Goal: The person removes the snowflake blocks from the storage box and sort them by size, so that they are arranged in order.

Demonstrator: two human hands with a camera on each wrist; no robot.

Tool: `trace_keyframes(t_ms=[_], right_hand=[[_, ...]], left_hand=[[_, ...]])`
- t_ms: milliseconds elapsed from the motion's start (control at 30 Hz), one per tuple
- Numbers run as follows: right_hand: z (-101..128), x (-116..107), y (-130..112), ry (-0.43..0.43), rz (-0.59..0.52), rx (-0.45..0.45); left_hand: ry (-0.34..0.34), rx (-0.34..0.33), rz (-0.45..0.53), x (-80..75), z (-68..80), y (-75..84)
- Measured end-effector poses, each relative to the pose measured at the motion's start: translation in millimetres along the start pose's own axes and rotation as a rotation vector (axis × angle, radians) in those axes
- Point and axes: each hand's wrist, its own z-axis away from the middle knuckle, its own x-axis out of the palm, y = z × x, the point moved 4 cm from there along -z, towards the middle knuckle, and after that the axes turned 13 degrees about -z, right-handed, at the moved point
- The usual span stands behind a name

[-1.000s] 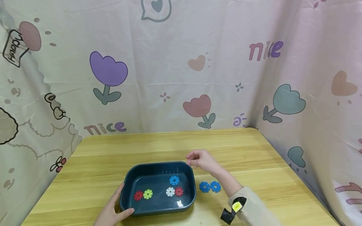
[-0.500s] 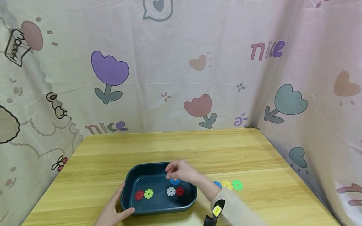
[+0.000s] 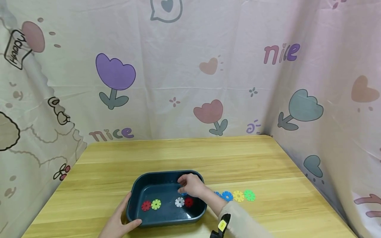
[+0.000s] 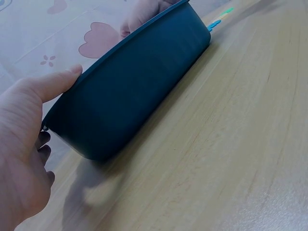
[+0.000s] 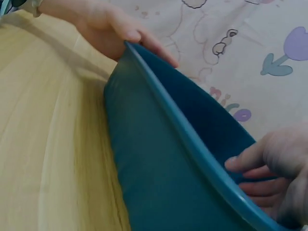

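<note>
At lower centre, your dark tray [image 3: 165, 191] runs lengthwise left to right, your left hand [image 3: 117, 219] gripping its lower-left corner. Your right hand [image 3: 191, 185] dips into its right half, over a blue disc [image 3: 184, 194]; I cannot tell if it's pinched. Inside too: red disc [image 3: 146, 205], lime disc [image 3: 156, 204], white disc [image 3: 179, 202], second red disc [image 3: 189, 202].

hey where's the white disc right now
In the head view, the white disc lies inside the dark tray, toward its right side, just left of a red disc.
</note>
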Motion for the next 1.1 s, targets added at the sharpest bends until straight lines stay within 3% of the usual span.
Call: trace_keyframes(t_ms=[200, 400, 800, 1100], right_hand=[[0.6, 5.5, 4.4, 0.014, 0.220, -0.007], [2.2, 7.1, 3.4, 0.005, 0.306, -0.019], [-1.8, 13.8, 4.7, -0.040, 0.334, -0.024], [-1.5, 12.4, 3.6, -0.030, 0.263, -0.050]], left_hand=[[0.010, 0.018, -0.030, 1.0, 1.0, 0.1], [0.006, 0.015, -0.011, 1.4, 1.1, 0.0], [-0.003, -0.016, 0.010, 0.2, 0.0, -0.5], [0.002, -0.003, 0.008, 0.8, -1.7, -1.3]])
